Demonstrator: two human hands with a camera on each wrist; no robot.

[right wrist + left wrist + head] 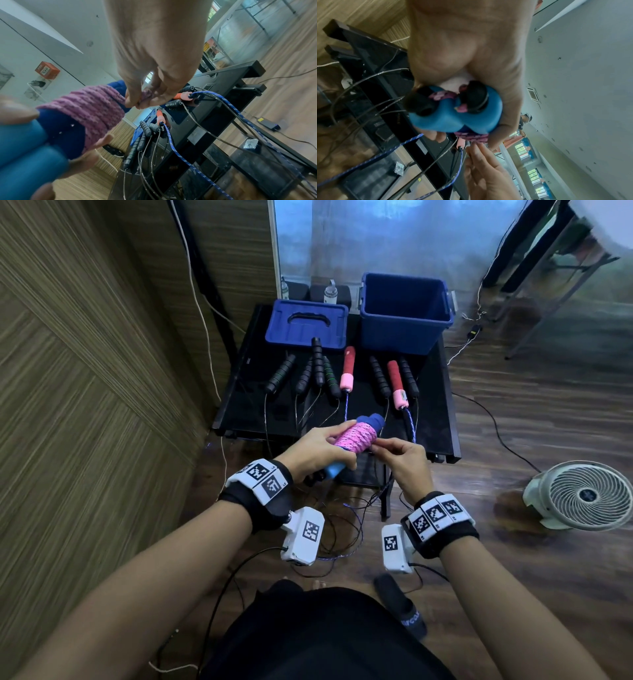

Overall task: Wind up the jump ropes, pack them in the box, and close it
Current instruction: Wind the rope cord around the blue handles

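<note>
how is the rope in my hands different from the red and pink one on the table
The pink rope is wound tightly around its two blue handles held side by side; the red-and-pink-handled rope is unwound, its blue cord trailing off the table's front edge.
The pink rope is held up by the left hand, with the right hand pinching its end; the red-and-pink one lies untouched, its handles apart.
Both have braided cords, and neither is in the blue box yet.

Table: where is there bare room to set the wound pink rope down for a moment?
The table offers little: handles fill its middle, ropes trail over the front edge. Bare patches lie at the left edge beside the lid, and at the front right corner past the red-pink handle. The open box looks empty.
</note>
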